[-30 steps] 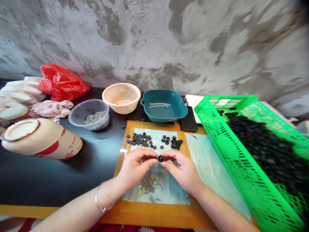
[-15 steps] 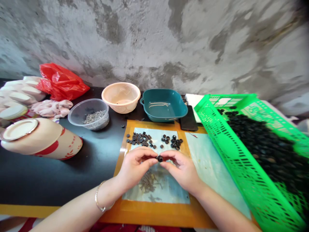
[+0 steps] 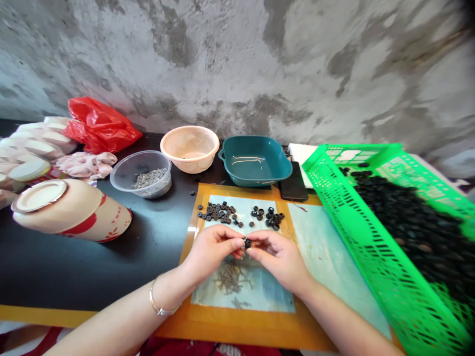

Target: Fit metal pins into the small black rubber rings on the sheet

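A small round black part [image 3: 248,243] sits between the fingertips of both hands, above the light-blue sheet [image 3: 267,296]. My left hand [image 3: 213,249] pinches it from the left, a bracelet on that wrist. From the right, my right hand [image 3: 280,257] grips it between thumb and fingers. Just beyond the hands lie flat black washers [image 3: 218,212] on the left and black ring-shaped caps [image 3: 273,217] on the right. Nearer to me is a loose pile of thin metal pins or screws [image 3: 232,278]. Fingers hide part of the held piece.
A green crate [image 3: 356,257] full of black parts stands at right. Along the back are a teal basin [image 3: 256,158], a peach bowl [image 3: 190,148], a clear bowl [image 3: 144,173] of metal pins and a dark phone-like slab [image 3: 293,183]. A thermos-like container [image 3: 77,210] and red bag [image 3: 102,126] are at left.
The whole view has shifted slightly. Both hands still hold the black part together; the left fingers have curled a little and the part has turned slightly.
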Demonstrator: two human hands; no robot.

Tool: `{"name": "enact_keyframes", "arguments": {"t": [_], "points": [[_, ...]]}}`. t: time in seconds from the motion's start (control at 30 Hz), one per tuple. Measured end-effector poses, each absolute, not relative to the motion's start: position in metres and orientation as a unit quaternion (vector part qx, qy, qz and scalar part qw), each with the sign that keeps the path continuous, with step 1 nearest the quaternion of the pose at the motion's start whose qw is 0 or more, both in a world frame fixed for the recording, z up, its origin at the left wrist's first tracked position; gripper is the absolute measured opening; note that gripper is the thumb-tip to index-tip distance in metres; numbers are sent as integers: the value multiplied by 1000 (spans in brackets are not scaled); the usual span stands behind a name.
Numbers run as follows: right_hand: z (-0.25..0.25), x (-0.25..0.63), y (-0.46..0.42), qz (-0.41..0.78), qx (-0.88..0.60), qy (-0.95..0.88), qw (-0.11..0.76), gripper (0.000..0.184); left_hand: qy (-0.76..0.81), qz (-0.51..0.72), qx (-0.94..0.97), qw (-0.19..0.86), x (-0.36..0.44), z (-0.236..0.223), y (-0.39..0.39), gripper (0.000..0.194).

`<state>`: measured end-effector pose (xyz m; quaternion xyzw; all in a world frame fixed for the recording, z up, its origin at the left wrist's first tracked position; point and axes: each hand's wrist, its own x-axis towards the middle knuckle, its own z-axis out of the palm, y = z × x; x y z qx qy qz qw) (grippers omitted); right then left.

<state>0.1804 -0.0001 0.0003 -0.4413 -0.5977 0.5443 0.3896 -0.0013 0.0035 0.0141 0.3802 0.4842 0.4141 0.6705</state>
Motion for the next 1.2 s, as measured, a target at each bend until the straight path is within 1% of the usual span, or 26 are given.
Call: {"name": "enact_keyframes", "arguments": {"t": [0.1,0.17,0.33,0.43,0.5,0.63,0.77,0.93,1.2], "points": [[3,182,0,558,-443,-598,368,25,486,412,373,674,-2,14,4,24],[5,182,0,543,-457,-609,355,24,489,408,376,673,-2,14,4,23],[9,185,2,450,-481,-675,332,16,496,391,401,664,-2,10,4,21],[10,187,4,391,-468,-719,332,12,501,371,416,662,-3,7,4,24],[9,187,5,379,-470,-726,327,12,509,353,419,664,-3,6,4,29],[7,188,4,386,-482,-723,311,12,517,326,420,671,-3,5,5,35],[6,187,4,393,-481,-723,302,9,516,324,416,675,-3,5,5,37],[4,187,4,404,-483,-718,295,7,524,323,424,664,-4,5,4,36],[4,183,2,462,-493,-678,288,8,507,321,439,669,-4,3,4,32]]}}
